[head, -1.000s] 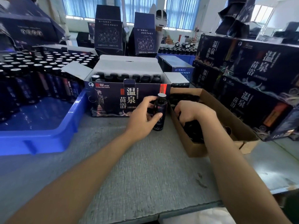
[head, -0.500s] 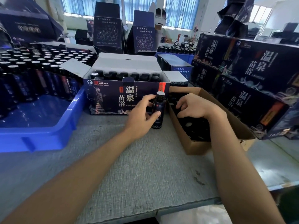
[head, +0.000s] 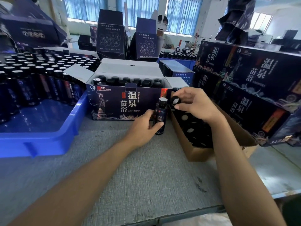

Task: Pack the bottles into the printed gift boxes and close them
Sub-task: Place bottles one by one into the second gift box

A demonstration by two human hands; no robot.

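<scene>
A small dark bottle [head: 160,117] stands upright on the grey table in front of the open printed gift box [head: 123,103], and my left hand [head: 143,128] grips its body. Its neck shows a pale seal and no cap. My right hand [head: 193,103] pinches a black cap [head: 175,100] just right of the bottle's top, above the brown carton [head: 203,152] of loose caps. The gift box has its flaps up and holds rows of capped bottles [head: 127,80].
A blue tray [head: 48,139] at left carries several dark bottles [head: 32,75]. Closed printed boxes [head: 254,88] are stacked at right behind the carton. More upright boxes and a seated person stand at the back. The grey table [head: 138,176] stretches toward me.
My right hand has risen out of the brown carton with a black cap in its fingers and moved toward the bottle's top. My left hand keeps holding the bottle in place.
</scene>
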